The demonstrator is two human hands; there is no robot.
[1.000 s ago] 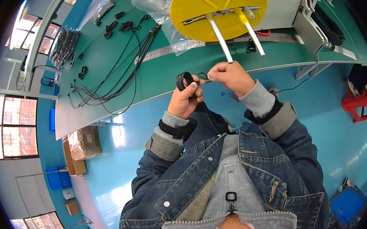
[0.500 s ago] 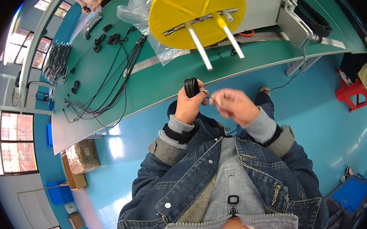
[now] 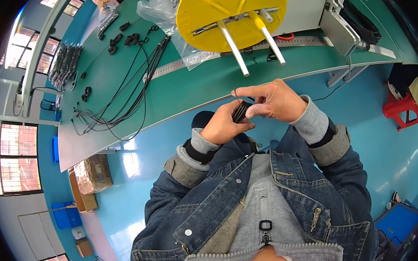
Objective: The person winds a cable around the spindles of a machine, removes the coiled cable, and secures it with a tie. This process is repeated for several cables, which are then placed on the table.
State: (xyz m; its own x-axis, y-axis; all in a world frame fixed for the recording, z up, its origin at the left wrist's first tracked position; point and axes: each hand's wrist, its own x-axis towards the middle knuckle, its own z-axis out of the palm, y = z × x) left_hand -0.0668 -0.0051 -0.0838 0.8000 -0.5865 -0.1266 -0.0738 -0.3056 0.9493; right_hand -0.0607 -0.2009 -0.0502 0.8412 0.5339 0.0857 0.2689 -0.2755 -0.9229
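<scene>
Pinching a black cable coil [image 3: 241, 112] between left hand [image 3: 221, 125] and right hand [image 3: 278, 101], just off the green workbench's [image 3: 182, 97] front edge, 1 strand [image 3: 235, 95] at right index fingertip. Could totally unravel from a lazy grip.

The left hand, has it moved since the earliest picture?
Yes. Judged against the yellow disc, the left hand has shifted to the right.

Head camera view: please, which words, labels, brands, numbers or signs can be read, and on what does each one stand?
None can be read with certainty.
Steel ruler: fine scale marks, too small to read.
Cardboard box: small dark marks, too small to read.
Black cable coil: no print can be made out.
</scene>
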